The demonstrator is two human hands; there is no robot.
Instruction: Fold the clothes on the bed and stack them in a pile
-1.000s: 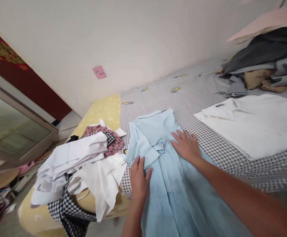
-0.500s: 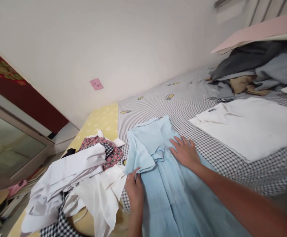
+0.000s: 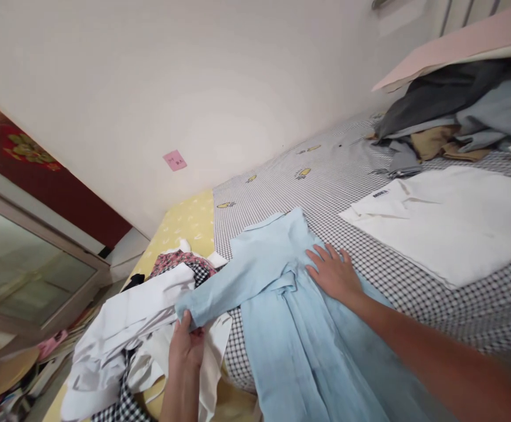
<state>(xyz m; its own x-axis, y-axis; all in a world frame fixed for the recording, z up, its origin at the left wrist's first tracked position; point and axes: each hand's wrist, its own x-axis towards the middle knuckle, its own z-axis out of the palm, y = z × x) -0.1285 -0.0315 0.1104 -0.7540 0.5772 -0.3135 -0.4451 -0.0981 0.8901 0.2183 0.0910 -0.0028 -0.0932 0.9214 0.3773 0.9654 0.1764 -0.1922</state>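
A light blue garment (image 3: 277, 281) with a collar and a knotted waist tie lies along the bed, its lower part running toward me. My left hand (image 3: 188, 343) is closed on the end of its left sleeve and holds it stretched out sideways, over the pile of white clothes. Flat on the garment's right side, near the waist, rests my right hand (image 3: 334, 272), fingers spread and holding nothing. The garment's lower end runs out of view.
White clothes (image 3: 127, 316) and a pink floral piece (image 3: 173, 262) are heaped at the left. On the checked bedsheet (image 3: 273, 187) a folded white shirt (image 3: 453, 223) lies at the right. Behind it are grey and brown clothes (image 3: 453, 111) under a pink sheet (image 3: 462, 47).
My left hand has moved left and drawn the sleeve out from its folded position against the garment. The right hand stays on the fabric. The view has shifted slightly.
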